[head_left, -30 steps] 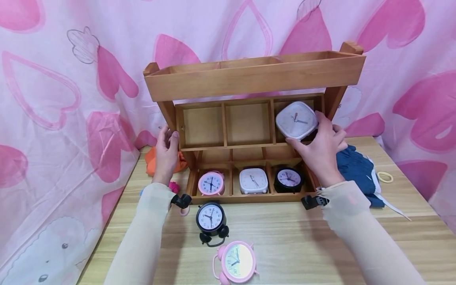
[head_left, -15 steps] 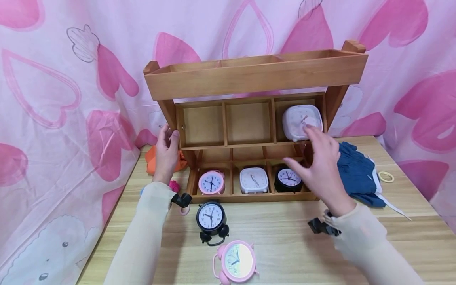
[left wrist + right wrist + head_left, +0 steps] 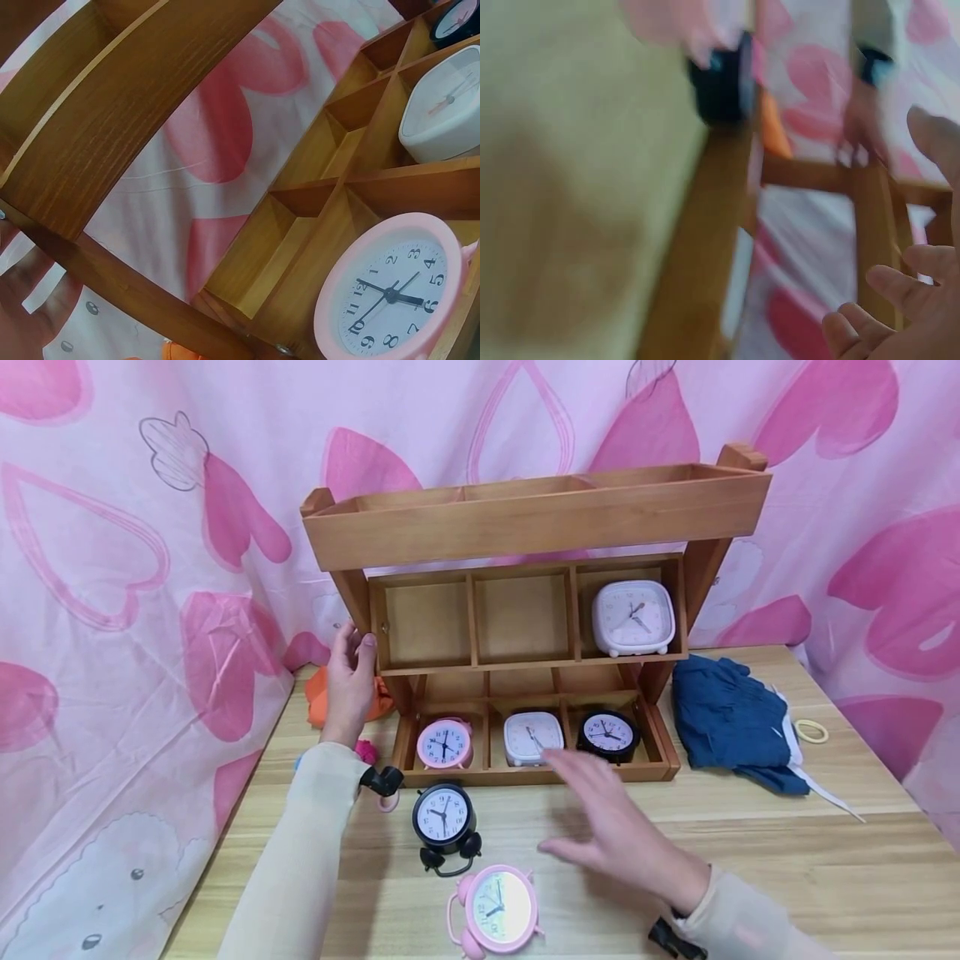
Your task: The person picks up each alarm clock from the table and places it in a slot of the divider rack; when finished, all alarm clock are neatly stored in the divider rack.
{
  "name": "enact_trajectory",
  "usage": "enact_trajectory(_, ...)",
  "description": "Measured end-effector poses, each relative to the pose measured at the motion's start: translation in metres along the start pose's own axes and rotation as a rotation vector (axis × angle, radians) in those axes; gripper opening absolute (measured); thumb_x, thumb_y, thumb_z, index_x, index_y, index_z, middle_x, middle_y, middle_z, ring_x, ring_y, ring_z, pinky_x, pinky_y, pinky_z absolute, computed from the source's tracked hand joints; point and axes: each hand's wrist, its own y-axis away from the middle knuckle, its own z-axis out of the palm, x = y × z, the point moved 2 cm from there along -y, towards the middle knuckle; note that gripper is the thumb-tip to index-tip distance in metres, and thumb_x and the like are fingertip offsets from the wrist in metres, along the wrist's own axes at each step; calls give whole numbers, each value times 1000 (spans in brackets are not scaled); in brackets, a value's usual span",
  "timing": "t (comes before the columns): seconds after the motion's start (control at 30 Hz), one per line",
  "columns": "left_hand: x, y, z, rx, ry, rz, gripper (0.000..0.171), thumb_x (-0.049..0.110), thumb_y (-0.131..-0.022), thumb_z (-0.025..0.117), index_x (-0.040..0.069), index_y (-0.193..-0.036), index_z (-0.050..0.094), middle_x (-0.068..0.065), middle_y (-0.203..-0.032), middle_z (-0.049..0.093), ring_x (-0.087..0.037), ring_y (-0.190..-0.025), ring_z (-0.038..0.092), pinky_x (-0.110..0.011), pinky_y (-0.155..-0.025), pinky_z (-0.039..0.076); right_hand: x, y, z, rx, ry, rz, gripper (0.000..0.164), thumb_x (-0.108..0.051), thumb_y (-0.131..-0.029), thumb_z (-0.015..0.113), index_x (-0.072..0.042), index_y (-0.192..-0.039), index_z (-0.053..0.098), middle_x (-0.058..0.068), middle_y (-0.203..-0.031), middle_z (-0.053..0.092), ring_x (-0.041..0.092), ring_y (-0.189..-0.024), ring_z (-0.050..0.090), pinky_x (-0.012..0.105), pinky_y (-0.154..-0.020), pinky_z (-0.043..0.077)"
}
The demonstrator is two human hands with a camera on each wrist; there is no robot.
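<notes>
At the rack (image 3: 536,522) — left hand (image 3: 351,687)

Materials by eye. Rack (image 3: 540,520): wood, warm brown, fine grain running along the top rail, smooth with a low satin sheen. Surface (image 3: 862,877): pale, streaked wood-grain finish, smooth, fairly matt. Loose pink clock (image 3: 517,902): smooth plastic-looking case; clear cover over the dial throws a bright glare. Loose black clock (image 3: 444,817): dark, smooth, slightly shiny casing. Upper white clock (image 3: 634,615): rounded plastic-looking shell, smooth, soft gloss. Backdrop (image 3: 255,435): thin printed cloth, matt, creased at left. Blue bundle (image 3: 723,718): matt fabric, gathered and wrinkled. Orange item (image 3: 317,697): soft, folded cloth. Sleeves (image 3: 300,843): matt cream cloth.
</notes>
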Motion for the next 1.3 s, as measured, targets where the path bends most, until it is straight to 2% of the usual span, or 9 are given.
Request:
enact_trajectory(0.2,1,1,1,-4,-5,-13,53,50,-101,47,34,-150,35,-1,-154,41,-20,-144,37,-42,-119,33,-12,22,35,-208,-32,29,111,-57,-67,83,-22,-156,27,2,-157,37,29,-142,36,58,-112,35)
enact_trajectory(0.33,1,1,1,-4,-3,-10,53,49,-101,47,34,-150,35,-1,-154,41,-21,-144,38,-42,-119,32,-19,32,53,-366,-75,35,107,-70,-70,74,-26,-155,27,-3,-156,37,28,-142,34,60,-109,38)
enact_trajectory(0.47,1,1,0,-6,-5,-10,53,50,-100,47,35,-149,36,1,-154,42,-19,-143,39,-41,-118,34,-23,38,66,-532,-147,86,101,-79,-74,63,-31,-155,25,-10,-156,35,26,-142,30,64,-106,39)
enact_trajectory(0.6,1,2,0,-7,-4,-8,53,49,-101,47,34,-150,35,0,-154,41,-19,-144,38,-42,-119,33,-23,43,74,-625,-168,112,98,-82,-76,57,-33,-155,24,-12,-156,33,26,-143,27,63,-106,40)
enact_trajectory(0.87,2,2,0,-11,4,-3,52,47,-101,47,34,-150,35,1,-154,41,-18,-144,38,-41,-119,33,-23,46,82,-580,-115,56,88,-76,-82,55,-26,-151,33,-8,-149,44,23,-137,34,56,-106,41)
enact_trajectory(1.03,3,3,-1,-12,4,-7,53,46,-102,47,33,-152,33,-1,-156,39,-20,-145,35,-42,-120,31,-23,44,85,-539,-128,33,86,-74,-81,59,-24,-148,37,-9,-141,49,18,-130,39,49,-104,43)
enact_trajectory(1.1,2,3,-1,-14,0,-11,53,47,-102,47,34,-151,33,0,-155,39,-19,-145,36,-42,-119,32,-23,43,84,-523,-160,54,85,-72,-80,63,-25,-146,39,-12,-138,51,14,-127,41,47,-103,43)
enact_trajectory(1.2,1,3,-1,-15,-5,-21,53,50,-101,47,36,-150,34,1,-154,40,-18,-144,37,-42,-119,33,-23,40,79,-458,-198,86,84,-68,-78,69,-26,-145,41,-15,-136,51,11,-125,44,47,-103,43)
enact_trajectory(1.3,1,2,-1,-18,-8,-27,53,50,-100,47,37,-150,33,1,-155,40,-19,-144,37,-42,-119,33,-24,35,67,-331,-188,99,87,-62,-74,76,-27,-146,41,-15,-138,51,11,-127,46,51,-105,42)
